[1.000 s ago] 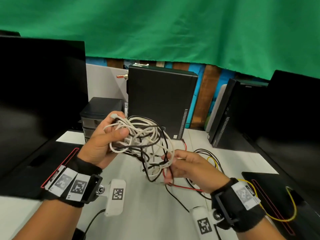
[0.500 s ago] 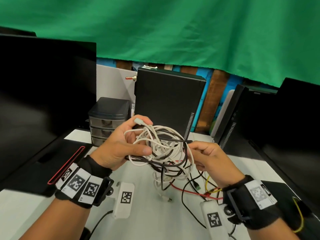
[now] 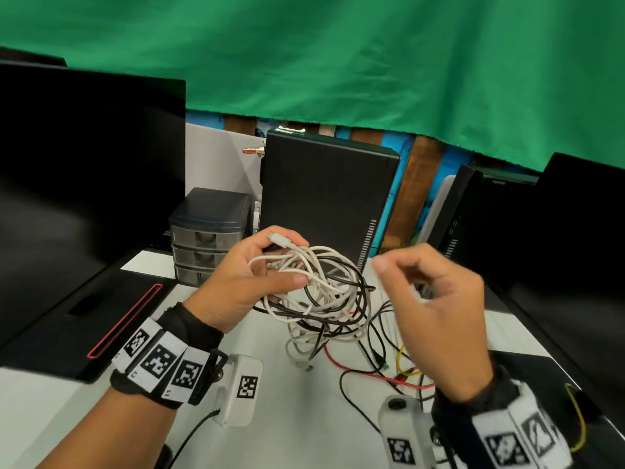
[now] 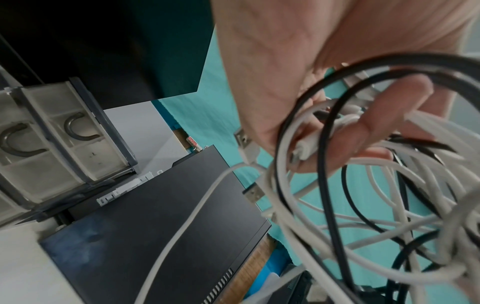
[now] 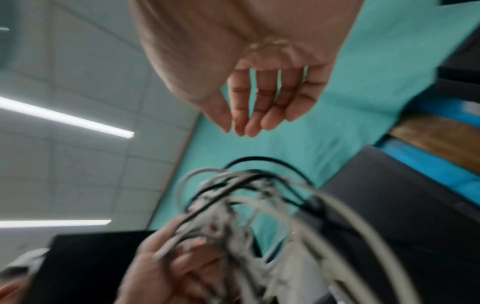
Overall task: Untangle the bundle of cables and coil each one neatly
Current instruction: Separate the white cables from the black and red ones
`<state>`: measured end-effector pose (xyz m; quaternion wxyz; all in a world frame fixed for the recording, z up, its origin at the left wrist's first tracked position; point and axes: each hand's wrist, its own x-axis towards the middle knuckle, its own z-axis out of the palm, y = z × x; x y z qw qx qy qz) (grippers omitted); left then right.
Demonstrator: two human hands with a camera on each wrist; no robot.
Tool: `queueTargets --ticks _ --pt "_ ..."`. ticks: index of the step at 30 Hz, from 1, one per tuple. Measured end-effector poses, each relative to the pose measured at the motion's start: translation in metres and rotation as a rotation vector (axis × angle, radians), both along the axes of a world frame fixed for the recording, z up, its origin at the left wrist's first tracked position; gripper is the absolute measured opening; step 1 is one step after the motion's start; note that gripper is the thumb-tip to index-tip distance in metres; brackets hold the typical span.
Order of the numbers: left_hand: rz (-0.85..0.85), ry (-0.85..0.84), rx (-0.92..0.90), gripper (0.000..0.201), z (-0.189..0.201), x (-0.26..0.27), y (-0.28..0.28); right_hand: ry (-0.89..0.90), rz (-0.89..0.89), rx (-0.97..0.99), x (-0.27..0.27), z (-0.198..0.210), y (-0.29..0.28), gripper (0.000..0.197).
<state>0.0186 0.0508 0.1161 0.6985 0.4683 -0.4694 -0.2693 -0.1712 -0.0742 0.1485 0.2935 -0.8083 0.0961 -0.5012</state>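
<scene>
My left hand (image 3: 257,279) grips a tangled bundle of white and black cables (image 3: 321,292) above the white table (image 3: 304,418). Thumb and fingers are curled round its loops, and a white plug sticks up past the fingers. In the left wrist view the same bundle (image 4: 363,195) hangs from the left hand's fingers (image 4: 384,131), with USB plugs showing. My right hand (image 3: 436,306) hovers just right of the bundle, blurred, fingers loosely bent and holding nothing. The right wrist view shows its fingers (image 5: 259,107) relaxed and empty above the bundle (image 5: 246,216).
Red, yellow and black loose wires (image 3: 399,370) lie on the table under the right hand. A black computer case (image 3: 324,201) and a small drawer unit (image 3: 206,235) stand behind. Black monitors (image 3: 84,170) flank both sides. A green cloth (image 3: 338,62) hangs behind.
The right hand pinched a strand at the bundle's right side, then let go and lifted away to the right. The left hand raised the bundle and kept its grip.
</scene>
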Motion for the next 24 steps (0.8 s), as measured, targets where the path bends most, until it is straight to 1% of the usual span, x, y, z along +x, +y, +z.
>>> queueTargets --ticks 2,4,6,8,9,10,12,13,14,15,16,18,19,21,24 --pt "0.021 -0.01 -0.003 0.042 0.0 -0.002 -0.002 0.072 0.038 -0.256 -0.001 -0.003 0.027 0.015" --pt "0.04 -0.023 -0.009 0.038 -0.001 -0.005 -0.002 0.189 -0.076 -0.422 0.006 -0.013 0.039 0.021" --pt "0.072 -0.009 -0.022 0.036 -0.004 -0.006 -0.004 0.257 -0.203 -0.502 0.014 -0.022 0.041 0.024" --pt "0.098 0.049 -0.04 0.037 -0.006 -0.005 -0.004 0.244 -0.224 -0.536 0.018 -0.029 0.042 0.016" --pt "0.099 0.087 -0.046 0.037 -0.006 -0.004 -0.004 0.212 -0.195 -0.518 0.018 -0.032 0.041 0.013" --pt "0.093 0.128 -0.048 0.037 -0.006 -0.002 -0.004 0.157 -0.143 -0.458 0.017 -0.033 0.04 0.011" --pt "0.071 0.189 -0.069 0.034 -0.003 -0.001 -0.003 0.012 -0.046 -0.233 0.013 -0.026 0.03 0.01" --pt "0.06 0.208 -0.08 0.03 -0.002 -0.001 -0.003 -0.036 -0.028 -0.1 0.011 -0.019 0.023 0.012" --pt "0.047 0.226 -0.089 0.026 -0.001 -0.001 -0.003 -0.036 -0.018 0.02 0.01 -0.01 0.014 0.013" --pt "0.036 0.242 -0.095 0.023 0.0 -0.002 -0.003 0.019 -0.006 0.108 0.009 -0.002 0.005 0.013" --pt "0.032 0.253 -0.1 0.022 0.0 -0.002 -0.003 0.119 0.02 0.153 0.009 0.004 -0.004 0.011" --pt "0.027 0.265 -0.105 0.023 0.0 -0.004 -0.005 0.361 0.114 0.165 0.009 0.013 -0.015 0.008" --pt "0.019 0.261 -0.097 0.024 0.0 -0.005 -0.005 0.453 0.146 0.151 0.009 0.015 -0.019 0.009" --pt "0.016 0.239 -0.076 0.025 -0.002 -0.006 -0.007 0.545 0.154 0.089 0.01 0.015 -0.024 0.01" --pt "0.026 0.218 -0.04 0.022 -0.003 -0.008 -0.009 0.587 0.07 -0.047 0.011 0.012 -0.027 0.014"
